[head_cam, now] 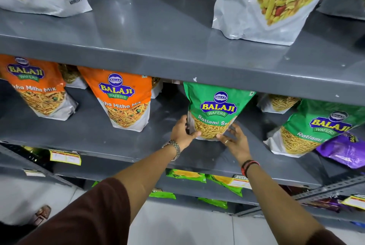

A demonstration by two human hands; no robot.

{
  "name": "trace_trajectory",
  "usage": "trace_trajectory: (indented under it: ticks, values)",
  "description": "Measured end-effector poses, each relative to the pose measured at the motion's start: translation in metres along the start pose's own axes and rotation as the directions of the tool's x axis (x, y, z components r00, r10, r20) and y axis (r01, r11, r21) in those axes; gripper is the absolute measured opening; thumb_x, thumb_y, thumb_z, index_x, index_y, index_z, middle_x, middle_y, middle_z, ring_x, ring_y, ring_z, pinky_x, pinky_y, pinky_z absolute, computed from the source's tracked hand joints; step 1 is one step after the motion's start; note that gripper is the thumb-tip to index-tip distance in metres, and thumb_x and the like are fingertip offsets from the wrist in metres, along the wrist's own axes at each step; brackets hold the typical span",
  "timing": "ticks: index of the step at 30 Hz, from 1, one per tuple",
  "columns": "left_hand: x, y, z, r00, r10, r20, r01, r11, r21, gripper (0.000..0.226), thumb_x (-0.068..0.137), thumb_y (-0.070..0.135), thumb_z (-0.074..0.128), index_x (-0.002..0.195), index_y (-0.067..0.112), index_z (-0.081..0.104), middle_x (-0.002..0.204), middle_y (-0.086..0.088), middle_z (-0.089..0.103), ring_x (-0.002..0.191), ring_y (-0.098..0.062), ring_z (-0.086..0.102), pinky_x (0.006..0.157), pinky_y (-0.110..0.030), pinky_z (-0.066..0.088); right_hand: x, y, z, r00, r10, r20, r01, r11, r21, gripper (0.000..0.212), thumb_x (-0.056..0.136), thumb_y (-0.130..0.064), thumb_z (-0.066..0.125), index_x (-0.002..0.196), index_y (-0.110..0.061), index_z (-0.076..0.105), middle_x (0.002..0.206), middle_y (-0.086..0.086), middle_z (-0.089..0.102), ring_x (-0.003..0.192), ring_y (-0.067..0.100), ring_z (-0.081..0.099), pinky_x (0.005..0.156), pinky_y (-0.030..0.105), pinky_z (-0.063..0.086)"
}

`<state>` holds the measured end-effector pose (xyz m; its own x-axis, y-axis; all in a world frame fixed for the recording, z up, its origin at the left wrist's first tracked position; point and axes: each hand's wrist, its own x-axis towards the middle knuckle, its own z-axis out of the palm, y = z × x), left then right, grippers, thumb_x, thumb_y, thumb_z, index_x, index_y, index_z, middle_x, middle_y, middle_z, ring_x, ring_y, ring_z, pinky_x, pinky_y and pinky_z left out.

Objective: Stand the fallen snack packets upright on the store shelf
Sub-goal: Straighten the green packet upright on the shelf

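The left hand is cupping the lower left edge of the green packet, thumb across the front near the base and fingers wrapping behind. The right hand is pressing against the lower right corner with its fingers spread fairly wide, more steadying than clasping. Both hands are touching the packet at its foot, so neither is nearer than the other.

The packet is sitting on the middle shelf, roughly in the centre, with its long axis running up from the hands toward the underside of the shelf above. It is looking close to upright, its top tucking just under that upper shelf's front lip, so the remaining job is probably settling the base flat and letting go without tipping it.

To the left, an orange packet is standing well apart. To the right, a second green packet is leaning, and a purple packet is lying flat against its foot; these look like the next ones needing attention. Nothing is blocking the space immediately around the held packet.
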<state>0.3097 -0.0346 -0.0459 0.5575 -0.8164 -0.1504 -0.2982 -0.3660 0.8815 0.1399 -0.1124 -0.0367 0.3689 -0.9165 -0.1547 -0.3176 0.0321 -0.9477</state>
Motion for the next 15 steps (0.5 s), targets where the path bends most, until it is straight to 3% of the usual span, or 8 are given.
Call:
trace_trajectory:
  ticks: [5, 10, 13, 15]
  values:
    - [0.002, -0.006, -0.006, 0.999, 0.021, 0.045, -0.02, 1.0, -0.017, 0.061, 0.068, 0.027, 0.077, 0.117, 0.013, 0.046, 0.123, -0.006, 0.061, 0.111, -0.022, 0.06, 0.085, -0.031, 0.05, 0.0, 0.002, 0.005, 0.999, 0.032, -0.012, -0.032, 0.999, 0.009, 0.066, 0.075, -0.007, 0.071, 0.132, -0.008, 0.038, 0.125, 0.009, 0.052, 0.101, 0.024, 0.059, 0.086, 0.034, 0.047]
    - [-0.005, -0.013, -0.003, 0.999, -0.033, 0.021, 0.034, 0.998, -0.06, 0.053, 0.074, 0.024, 0.072, 0.12, 0.011, 0.049, 0.118, -0.006, 0.06, 0.105, -0.021, 0.06, 0.087, -0.032, 0.052, -0.002, 0.016, -0.003, 0.997, 0.059, -0.039, -0.058, 0.998, 0.039, 0.069, 0.075, -0.008, 0.071, 0.134, -0.006, 0.036, 0.136, 0.012, 0.049, 0.119, 0.03, 0.054, 0.094, 0.036, 0.047]
    - [-0.014, -0.019, 0.002, 0.997, -0.073, -0.013, 0.073, 0.997, -0.022, 0.015, 0.078, 0.018, 0.067, 0.085, 0.012, 0.055, 0.081, -0.004, 0.054, 0.072, -0.013, 0.052, 0.071, -0.027, 0.043, -0.009, 0.034, -0.023, 0.994, 0.04, -0.104, -0.039, 0.999, 0.004, 0.056, 0.075, -0.012, 0.071, 0.125, -0.007, 0.046, 0.128, 0.012, 0.056, 0.116, 0.026, 0.055, 0.095, 0.033, 0.046]
    - [-0.02, -0.02, 0.009, 0.994, -0.108, -0.004, 0.108, 0.994, -0.012, 0.011, 0.081, 0.019, 0.064, 0.078, 0.014, 0.054, 0.074, -0.003, 0.054, 0.066, -0.013, 0.051, 0.07, -0.027, 0.041, -0.014, 0.045, -0.045, 0.986, 0.024, -0.167, -0.022, 1.0, 0.012, 0.038, 0.077, -0.012, 0.07, 0.111, -0.013, 0.055, 0.116, 0.01, 0.061, 0.109, 0.023, 0.057, 0.086, 0.018, 0.049]
